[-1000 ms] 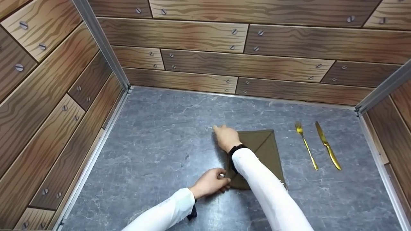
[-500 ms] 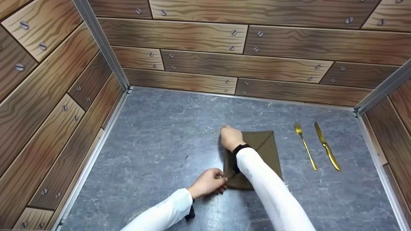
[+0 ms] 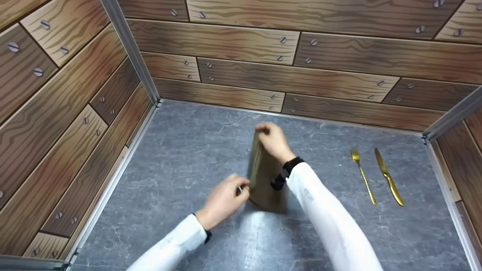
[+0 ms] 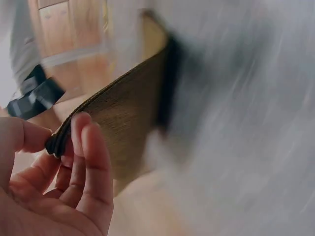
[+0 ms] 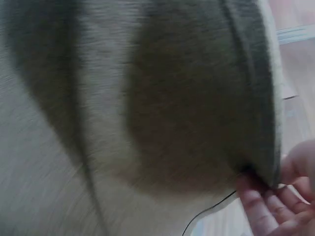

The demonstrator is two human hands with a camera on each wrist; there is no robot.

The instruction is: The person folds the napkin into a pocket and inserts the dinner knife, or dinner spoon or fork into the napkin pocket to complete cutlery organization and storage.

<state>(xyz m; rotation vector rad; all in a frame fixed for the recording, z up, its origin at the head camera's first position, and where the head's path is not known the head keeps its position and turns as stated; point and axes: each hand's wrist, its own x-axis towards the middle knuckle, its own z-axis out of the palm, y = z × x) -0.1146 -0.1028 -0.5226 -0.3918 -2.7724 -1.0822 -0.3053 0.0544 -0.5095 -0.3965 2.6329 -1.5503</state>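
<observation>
A folded olive-brown cloth napkin [image 3: 263, 188] hangs between both hands, tilted up from the tabletop. My left hand [image 3: 225, 197] pinches its near-left edge; in the left wrist view the stacked layers of the napkin [image 4: 129, 108] sit between thumb and fingers. At the far corner, my right hand [image 3: 276, 142] holds the napkin between thumb and fingers. The right wrist view is filled by the cloth, with the fingers of the right hand [image 5: 283, 209] at its lower right corner. Whether the napkin's lower edge touches the table cannot be told.
A gold fork [image 3: 362, 175] and a gold knife [image 3: 388, 176] lie side by side on the right of the grey marbled tabletop [image 3: 180, 158]. Wood-patterned panels [image 3: 241, 45] wall in the back and sides.
The napkin, flat on the table before, has been lifted and tilted by both hands. The right hand moved farther away from me; the left hand rose and shifted left. Fork and knife stay put.
</observation>
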